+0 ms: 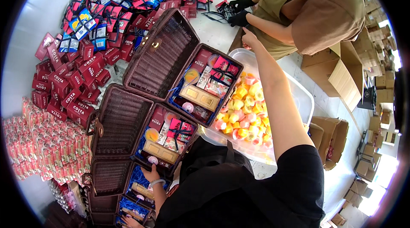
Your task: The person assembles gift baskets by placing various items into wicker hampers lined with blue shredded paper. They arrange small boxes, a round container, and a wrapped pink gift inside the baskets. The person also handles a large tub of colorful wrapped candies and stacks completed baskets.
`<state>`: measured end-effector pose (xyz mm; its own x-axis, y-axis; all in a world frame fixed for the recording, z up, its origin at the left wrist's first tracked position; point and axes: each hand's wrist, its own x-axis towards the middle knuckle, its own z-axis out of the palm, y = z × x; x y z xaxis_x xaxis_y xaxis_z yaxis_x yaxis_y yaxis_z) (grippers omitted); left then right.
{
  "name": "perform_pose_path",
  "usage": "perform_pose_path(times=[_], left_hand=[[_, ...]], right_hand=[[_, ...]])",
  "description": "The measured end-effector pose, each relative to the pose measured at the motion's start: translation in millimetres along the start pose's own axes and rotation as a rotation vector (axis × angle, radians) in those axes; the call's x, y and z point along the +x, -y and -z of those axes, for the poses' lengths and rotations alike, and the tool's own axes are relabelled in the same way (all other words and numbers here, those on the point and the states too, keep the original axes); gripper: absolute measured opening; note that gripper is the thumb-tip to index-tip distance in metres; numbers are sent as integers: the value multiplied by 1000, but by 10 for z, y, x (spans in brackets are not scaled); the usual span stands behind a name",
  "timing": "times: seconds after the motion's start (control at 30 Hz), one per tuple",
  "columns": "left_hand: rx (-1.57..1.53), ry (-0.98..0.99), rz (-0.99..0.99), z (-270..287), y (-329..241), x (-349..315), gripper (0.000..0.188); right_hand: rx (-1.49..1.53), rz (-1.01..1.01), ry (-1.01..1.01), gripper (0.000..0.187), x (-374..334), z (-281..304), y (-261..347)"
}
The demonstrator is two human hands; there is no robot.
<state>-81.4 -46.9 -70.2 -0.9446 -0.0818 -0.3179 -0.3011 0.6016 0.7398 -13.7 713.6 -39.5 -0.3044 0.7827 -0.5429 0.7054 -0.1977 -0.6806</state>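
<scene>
Right hand (249,38), at the end of an arm stretched almost straight away from the body, fingers curled loosely together with nothing visibly in the grip; whether a small item sits inside cannot be told. Directly beneath the forearm lies a clear plastic tub (304,100) heaped with small orange, yellow and pink cups, set beside the work so that a reach clears it. Just beyond the hand, a co-worker's black-gloved hands (239,12) handle a dark item. Left of the arm an open brown wicker hamper (222,59) stands with its lid tipped back, presumably to keep the interior open; inside are a gold box, tins and packets on blue shred. Left hand (150,173), low and close to the body, wrist banded, fingers closed on the near rim of a second, similarly filled hamper (194,125), apparently steadying it. Farther left: red cartons (72,95) heaped on the floor.
</scene>
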Motion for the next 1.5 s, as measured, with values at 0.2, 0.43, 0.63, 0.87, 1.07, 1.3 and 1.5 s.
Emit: perform_pose_path(times=[0.2,0.43,0.63,0.87,1.07,1.3,1.5], left_hand=[[-3,14,20,2,-108,-32,73],[25,14,-9,-4,-142,-57,70],[-39,-26,-86,-21,7,-27,61],[84,20,-100,-8,-66,-19,72],[-344,63,143,-112,171,92,64],[-269,78,89,-63,7,-87,53],[-387,140,137,-75,-106,-99,61]], right_hand=[[-159,81,-13,80,-82,-26,-13],[-253,154,-24,69,-92,-103,-115],[-234,83,-20,72,-224,-175,-180],[-483,469,-184,47,-715,-528,-264],[-792,436,-68,35,-1263,-720,-150],[-736,407,-186,27,-1286,-670,-343],[-753,430,13,34,-1142,-555,-224]])
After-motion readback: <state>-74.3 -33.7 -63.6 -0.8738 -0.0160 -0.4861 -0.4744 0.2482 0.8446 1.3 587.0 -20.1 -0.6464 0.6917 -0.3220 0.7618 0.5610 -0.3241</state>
